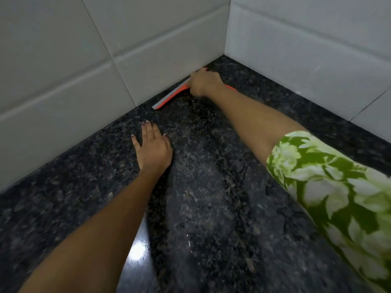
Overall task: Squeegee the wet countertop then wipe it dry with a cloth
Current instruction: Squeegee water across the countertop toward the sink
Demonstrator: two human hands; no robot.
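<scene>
My right hand is closed around an orange squeegee with a grey rubber blade. The blade lies on the dark speckled granite countertop, right along the foot of the left tiled wall near the corner. My left hand rests flat on the countertop with its fingers spread, a short way in front of the blade's left end. A wet film and water streaks shine on the stone between my two arms. No cloth is in view.
White tiled walls meet in a corner behind the squeegee and close off the countertop at the left and the right. A bright lamp reflection glints on the wet stone near my left forearm.
</scene>
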